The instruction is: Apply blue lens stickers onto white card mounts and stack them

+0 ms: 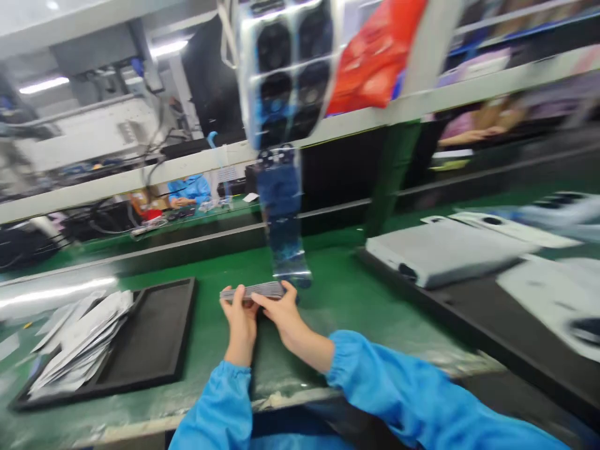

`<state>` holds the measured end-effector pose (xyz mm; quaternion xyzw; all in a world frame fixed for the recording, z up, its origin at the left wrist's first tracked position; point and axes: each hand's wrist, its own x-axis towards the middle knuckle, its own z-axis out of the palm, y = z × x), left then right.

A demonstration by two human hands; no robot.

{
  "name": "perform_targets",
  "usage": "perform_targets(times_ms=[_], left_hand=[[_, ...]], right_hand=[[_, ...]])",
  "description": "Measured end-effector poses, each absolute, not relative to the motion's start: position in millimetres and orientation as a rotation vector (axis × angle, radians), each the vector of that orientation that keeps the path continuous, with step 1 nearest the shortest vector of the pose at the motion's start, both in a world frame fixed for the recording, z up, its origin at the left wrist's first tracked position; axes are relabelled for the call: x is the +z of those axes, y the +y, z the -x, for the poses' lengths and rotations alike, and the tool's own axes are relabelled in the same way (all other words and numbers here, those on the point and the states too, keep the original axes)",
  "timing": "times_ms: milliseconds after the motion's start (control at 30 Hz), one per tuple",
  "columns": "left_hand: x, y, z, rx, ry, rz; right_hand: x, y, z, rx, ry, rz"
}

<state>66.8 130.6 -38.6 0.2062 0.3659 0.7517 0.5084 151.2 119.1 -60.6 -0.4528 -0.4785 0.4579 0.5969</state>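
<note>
Between my two hands is a small stack of thin grey flat pieces (262, 290), held just above the green bench top; what the pieces are I cannot make out. My left hand (240, 315) grips the stack's left end, thumb on the near side. At its right end, my right hand (284, 309) closes round it with thumb and fingers. Behind the stack, a strip of clear film with dark pieces (284, 206) hangs down to the bench.
At left, a black tray (185, 337) carries a pile of silvery-white flat sheets (82, 344). On the right, a larger black tray (462, 312) bears white panels (450, 240). A red bag (375, 62) hangs from the shelf rail. Across the bench, a person in blue (190, 190) is at work.
</note>
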Motion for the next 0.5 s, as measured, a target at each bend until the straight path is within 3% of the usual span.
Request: perform_targets(times_ms=[133,333,500], left_hand=[[-24.4,131.4,-65.0,1.805,0.961,-0.528],[-23.7,136.2,-80.9,1.608,1.016,-0.638],[-26.0,124.8,-93.6,1.538,0.958,-0.748]], right_hand=[[-36.7,112.2,-160.2,0.911,-1.098,1.124],[-14.4,105.8,-220.2,0.002,-2.047,1.222],[3.6,87.8,-234.3,-0.126,-2.343,1.392]])
